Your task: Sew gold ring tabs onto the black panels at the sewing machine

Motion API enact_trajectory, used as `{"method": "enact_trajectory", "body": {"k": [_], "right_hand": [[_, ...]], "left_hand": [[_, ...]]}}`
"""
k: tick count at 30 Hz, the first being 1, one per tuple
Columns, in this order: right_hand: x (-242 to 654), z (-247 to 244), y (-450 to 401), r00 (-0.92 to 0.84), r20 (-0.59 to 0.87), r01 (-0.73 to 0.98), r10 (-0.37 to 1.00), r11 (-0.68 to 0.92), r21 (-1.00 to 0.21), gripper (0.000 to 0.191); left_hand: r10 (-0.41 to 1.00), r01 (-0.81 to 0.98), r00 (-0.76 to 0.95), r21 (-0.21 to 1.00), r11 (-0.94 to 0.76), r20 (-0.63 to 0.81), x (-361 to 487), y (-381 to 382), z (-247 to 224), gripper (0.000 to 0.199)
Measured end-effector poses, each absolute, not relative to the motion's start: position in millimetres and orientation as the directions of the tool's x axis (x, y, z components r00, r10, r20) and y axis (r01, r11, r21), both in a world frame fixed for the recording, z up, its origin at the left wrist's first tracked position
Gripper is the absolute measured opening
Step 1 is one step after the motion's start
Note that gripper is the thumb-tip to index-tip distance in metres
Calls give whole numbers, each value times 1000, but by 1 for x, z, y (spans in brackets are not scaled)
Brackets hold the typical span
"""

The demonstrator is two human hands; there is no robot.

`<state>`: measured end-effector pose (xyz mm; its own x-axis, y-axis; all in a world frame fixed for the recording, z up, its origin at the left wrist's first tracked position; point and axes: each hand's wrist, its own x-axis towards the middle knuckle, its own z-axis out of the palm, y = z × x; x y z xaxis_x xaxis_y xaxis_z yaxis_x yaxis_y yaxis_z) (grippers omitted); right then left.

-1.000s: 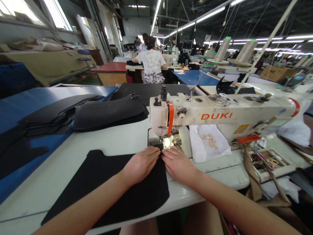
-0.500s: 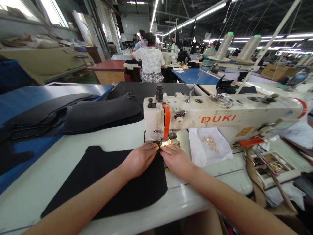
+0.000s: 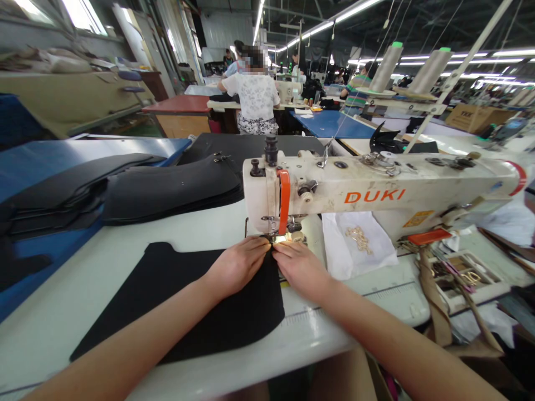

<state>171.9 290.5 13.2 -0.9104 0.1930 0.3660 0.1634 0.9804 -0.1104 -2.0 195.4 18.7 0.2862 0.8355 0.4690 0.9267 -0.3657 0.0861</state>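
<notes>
A large black panel (image 3: 184, 301) lies flat on the pale sewing table (image 3: 83, 289), its upper right edge at the needle area of the white sewing machine (image 3: 376, 184). My left hand (image 3: 240, 264) rests on the panel, fingers together and pressing its edge beside the presser foot. From the right, my right hand (image 3: 301, 270) meets it, fingertips closed on the panel's edge just in front of the needle. The fingertips of both hands nearly touch. A small lamp lights this spot; the foot itself is partly hidden.
Black panels (image 3: 175, 192) are stacked at the left behind the table. Right of the needle, a white cloth (image 3: 334, 250) holds small gold-coloured parts. A parts tray (image 3: 480, 278) and brown straps lie farther right. People sit beyond.
The whole view has shifted slightly, with the scene sitting a little higher in the picture. Both hands keep the same place on the black panel beside the needle.
</notes>
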Motion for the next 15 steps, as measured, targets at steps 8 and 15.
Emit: {"method": "enact_trajectory", "body": {"k": [8,15], "right_hand": [[175,6,290,-868,466,162,172,985,-61,11],[177,16,289,-899,433,55,73,997,-55,14]], "left_hand": [[842,929,302,60,-365,448,1,195,22,25],[822,918,300,86,-386,485,-1,197,21,25]]}}
